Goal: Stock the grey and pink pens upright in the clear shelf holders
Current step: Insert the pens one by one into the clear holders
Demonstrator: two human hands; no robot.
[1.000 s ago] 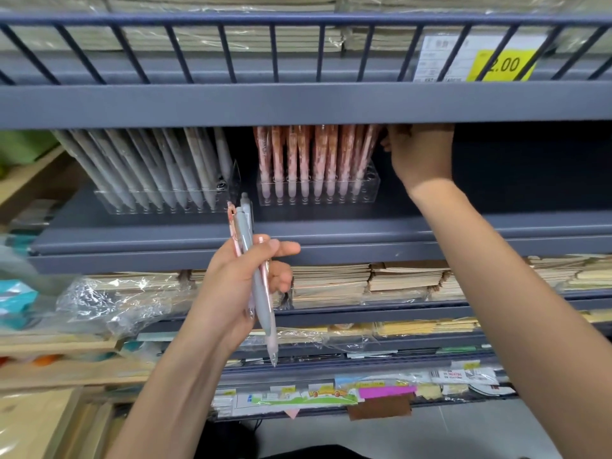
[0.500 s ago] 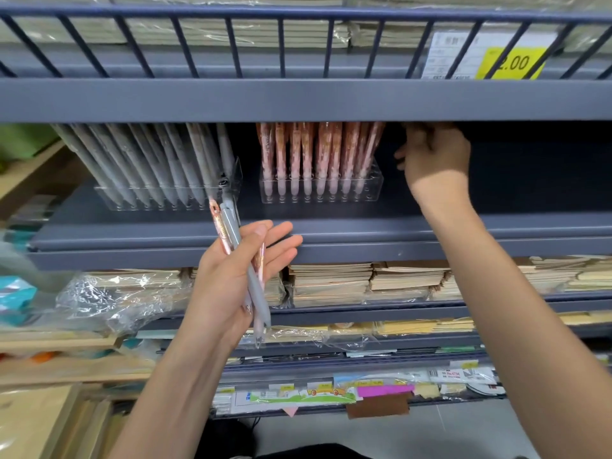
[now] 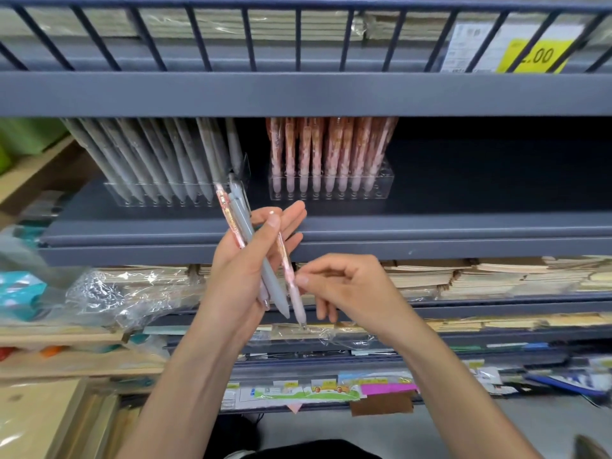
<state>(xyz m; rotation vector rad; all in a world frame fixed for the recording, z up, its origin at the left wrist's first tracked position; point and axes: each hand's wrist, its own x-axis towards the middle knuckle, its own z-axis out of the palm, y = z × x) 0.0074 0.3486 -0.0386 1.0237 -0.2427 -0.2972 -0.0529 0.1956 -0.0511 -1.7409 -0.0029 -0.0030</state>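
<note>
My left hand [image 3: 245, 273] holds a small bunch of grey pens [image 3: 246, 233] and pink pens [image 3: 228, 217], tips down, in front of the grey shelf [image 3: 430, 226]. My right hand [image 3: 344, 286] pinches the lower part of one pink pen [image 3: 293, 289] in that bunch. On the shelf stand two clear holders: the left holder [image 3: 165, 193] is filled with grey pens leaning left, the right holder [image 3: 331, 187] holds several upright pink pens. Their tops are hidden by the shelf above.
A railed upper shelf [image 3: 298, 91] with a yellow price tag [image 3: 533, 56] hangs low over the holders. Dark bare shelf lies right of the pink holder. Stacks of notebooks [image 3: 480, 276] and crumpled plastic wrap [image 3: 116, 293] fill the shelves below.
My right hand has come down from beside the pink holder to the bunch and now pinches a pink pen. The left hand rose slightly and stayed in front of the shelf.
</note>
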